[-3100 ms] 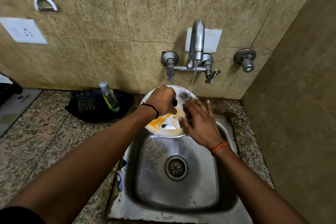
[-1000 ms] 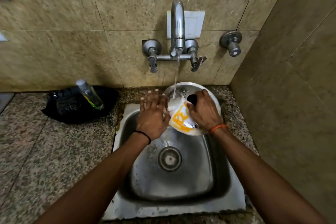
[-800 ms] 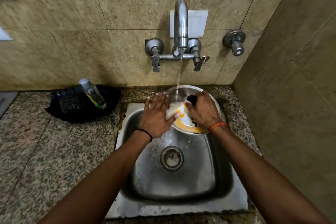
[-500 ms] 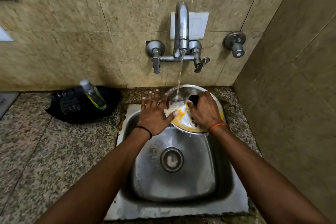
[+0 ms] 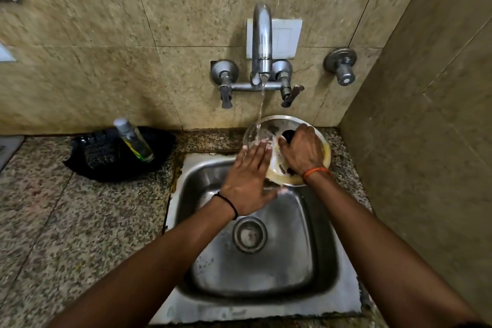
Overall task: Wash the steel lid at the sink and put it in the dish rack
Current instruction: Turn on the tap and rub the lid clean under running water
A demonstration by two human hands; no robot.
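The round steel lid (image 5: 269, 129) is tilted over the far right corner of the steel sink (image 5: 255, 269), smeared with yellow-orange residue along its lower edge. My right hand (image 5: 302, 152) grips the lid's black knob (image 5: 288, 134). My left hand (image 5: 249, 181) lies flat with fingers spread, fingertips on the lid's left part under the running water. The tap (image 5: 262, 42) pours a thin stream onto the lid. No dish rack is in view.
A black cloth (image 5: 101, 160) with a small clear bottle (image 5: 133, 140) on it lies on the granite counter (image 5: 66, 221) left of the sink. A second valve (image 5: 342, 66) sticks out of the wall. A tiled side wall (image 5: 431, 141) stands close on the right.
My left hand has slid down and towards me across the lid, fingers now closer together. The right hand keeps its hold on the knob. Less orange residue shows on the lid.
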